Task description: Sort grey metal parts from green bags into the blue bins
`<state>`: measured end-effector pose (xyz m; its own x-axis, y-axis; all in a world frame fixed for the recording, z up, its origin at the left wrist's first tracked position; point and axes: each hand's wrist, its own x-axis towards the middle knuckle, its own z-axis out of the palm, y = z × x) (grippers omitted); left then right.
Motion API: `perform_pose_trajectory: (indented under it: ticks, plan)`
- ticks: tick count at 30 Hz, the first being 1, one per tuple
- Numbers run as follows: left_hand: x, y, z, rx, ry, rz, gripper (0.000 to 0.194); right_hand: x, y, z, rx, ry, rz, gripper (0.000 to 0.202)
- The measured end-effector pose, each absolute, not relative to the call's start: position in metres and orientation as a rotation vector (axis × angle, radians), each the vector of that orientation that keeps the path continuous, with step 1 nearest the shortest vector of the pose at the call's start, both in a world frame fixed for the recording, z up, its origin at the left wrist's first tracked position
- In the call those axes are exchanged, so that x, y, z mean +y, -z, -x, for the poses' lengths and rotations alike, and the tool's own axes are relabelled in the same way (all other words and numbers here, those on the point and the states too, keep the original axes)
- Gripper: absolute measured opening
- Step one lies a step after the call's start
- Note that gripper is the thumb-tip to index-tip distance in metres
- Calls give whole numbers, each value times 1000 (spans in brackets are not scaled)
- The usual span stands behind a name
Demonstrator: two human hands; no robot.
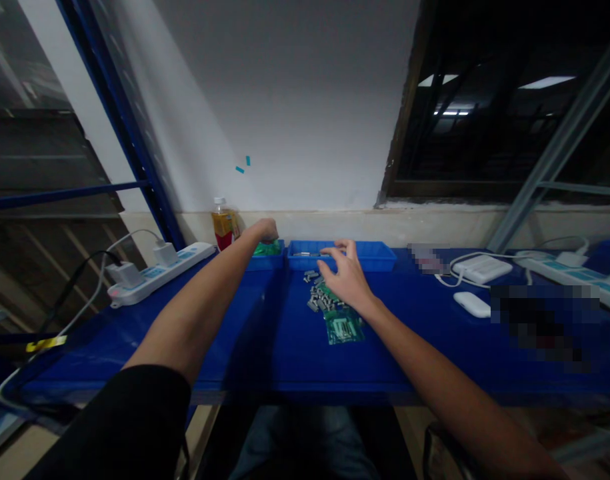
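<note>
My left hand (pixel 267 231) reaches to the back of the table, over a small blue bin (pixel 267 262) that holds green plastic packets (pixel 267 249). Its fingers are curled downward, and what they hold, if anything, is hidden. My right hand (pixel 345 275) hovers at the front of a longer blue bin (pixel 375 257), thumb and fingers apart. Small metal pieces (pixel 305 254) lie inside that bin near the fingertips. Below the right hand, a pile of small metal parts (pixel 321 297) is spread on the blue table. A green clear bag (pixel 343 327) with metal pieces inside lies closer to me.
A drink bottle (pixel 225 225) stands by the wall behind the left bin. Power strips (pixel 159 275) with plugs and cables run along the left side, and another strip (pixel 569 272) lies at the right. White devices (pixel 473 305) and a cable (pixel 449 283) rest on the right of the table.
</note>
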<state>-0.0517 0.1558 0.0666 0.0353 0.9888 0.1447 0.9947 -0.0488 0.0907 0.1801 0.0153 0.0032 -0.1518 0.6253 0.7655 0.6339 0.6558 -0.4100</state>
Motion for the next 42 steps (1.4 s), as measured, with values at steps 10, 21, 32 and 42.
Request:
perform_pose_trajectory:
  ticks: [10, 21, 32, 42]
  plan:
    - [131, -45, 43, -2069, 302, 2196, 35, 25, -4, -190, -2170, -58, 1081, 25]
    - [35, 21, 8, -1186, 819, 2882, 35, 46, 15, -218, -2363, -262, 1410, 41]
    - [39, 27, 19, -1225, 808, 3042, 23, 47, 13, -214, -2424, -665, 1119, 31]
    - [32, 7, 33, -1384, 804, 2851, 14, 34, 14, -198, -2436, -421, 1069, 27]
